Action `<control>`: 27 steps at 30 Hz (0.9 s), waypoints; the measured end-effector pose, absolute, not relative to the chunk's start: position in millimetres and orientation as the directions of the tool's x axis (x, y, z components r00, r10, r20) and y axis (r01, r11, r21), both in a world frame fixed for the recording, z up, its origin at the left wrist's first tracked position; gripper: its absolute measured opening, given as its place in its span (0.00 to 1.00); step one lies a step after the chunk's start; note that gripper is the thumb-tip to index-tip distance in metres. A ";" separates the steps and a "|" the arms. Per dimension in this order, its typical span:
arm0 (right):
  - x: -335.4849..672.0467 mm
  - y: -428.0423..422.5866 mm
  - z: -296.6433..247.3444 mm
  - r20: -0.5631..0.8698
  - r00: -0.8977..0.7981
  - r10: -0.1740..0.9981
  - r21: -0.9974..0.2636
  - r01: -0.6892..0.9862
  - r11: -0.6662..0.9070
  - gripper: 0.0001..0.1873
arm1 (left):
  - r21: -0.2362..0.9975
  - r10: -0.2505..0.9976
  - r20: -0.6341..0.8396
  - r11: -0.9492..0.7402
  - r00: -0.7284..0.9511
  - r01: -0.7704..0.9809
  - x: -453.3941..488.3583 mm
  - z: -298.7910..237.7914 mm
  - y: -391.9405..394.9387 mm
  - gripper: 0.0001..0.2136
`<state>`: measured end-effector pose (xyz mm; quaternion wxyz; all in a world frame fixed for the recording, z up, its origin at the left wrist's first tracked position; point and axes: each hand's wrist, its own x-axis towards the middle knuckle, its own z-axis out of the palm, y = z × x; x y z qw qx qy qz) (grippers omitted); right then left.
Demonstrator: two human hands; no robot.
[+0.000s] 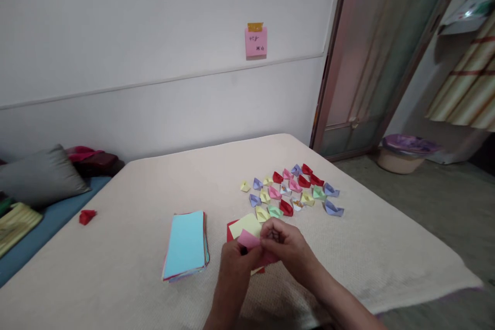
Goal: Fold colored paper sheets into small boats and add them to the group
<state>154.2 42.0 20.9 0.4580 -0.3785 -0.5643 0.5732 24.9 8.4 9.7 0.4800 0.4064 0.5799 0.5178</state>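
Both my hands meet low in the middle of the view, pinching a small pink paper [248, 240]. My left hand [234, 264] grips its near edge with closed fingers. My right hand [284, 245] is closed on the paper's right side. Under the hands lie a yellow sheet [246, 225] and a red sheet [231, 230]. A stack of coloured paper [186, 245], light blue on top, lies to the left of my hands. Several small folded paper boats [294, 191] in red, pink, yellow, green and purple are spread beyond my hands.
Everything lies on a cream cloth-covered surface [154, 191]. A lone red folded piece [87, 216] sits at its left edge. A grey cushion [40, 175] rests far left. A pink note [256, 41] hangs on the wall. A basin [406, 152] stands on the floor at right.
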 end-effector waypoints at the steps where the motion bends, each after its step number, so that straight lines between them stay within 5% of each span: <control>1: 153.3 42.1 20.5 0.087 -0.263 0.961 -0.992 -0.109 0.061 0.04 | 0.992 0.967 -0.122 0.124 -0.224 -0.002 24.0 9.3 8.7 0.09; 6: 150.7 43.1 20.6 0.070 -0.178 0.982 -0.984 -0.173 0.039 0.03 | 0.995 0.978 -0.070 0.082 -0.198 0.053 19.2 11.9 8.2 0.12; 13: 155.1 45.1 19.4 -0.059 -0.373 0.926 -0.981 -0.150 -0.123 0.09 | 0.996 0.992 -0.079 0.081 -0.095 0.022 19.4 18.5 6.3 0.12; 19: 148.1 42.6 14.2 -0.023 -0.153 0.988 -0.995 -0.089 -0.037 0.08 | 0.981 0.854 0.189 -0.137 -0.485 0.139 28.5 21.6 -0.8 0.09; 23: 139.5 35.3 12.3 -0.029 -0.153 0.988 -0.996 -0.082 -0.042 0.08 | 0.921 0.793 0.384 -0.288 -0.473 0.264 33.2 16.7 -5.0 0.07; 27: 135.0 29.3 9.6 0.058 -0.149 0.987 -0.998 -0.008 0.058 0.09 | 0.924 0.766 0.373 -0.256 -0.524 0.283 33.3 10.0 -3.2 0.07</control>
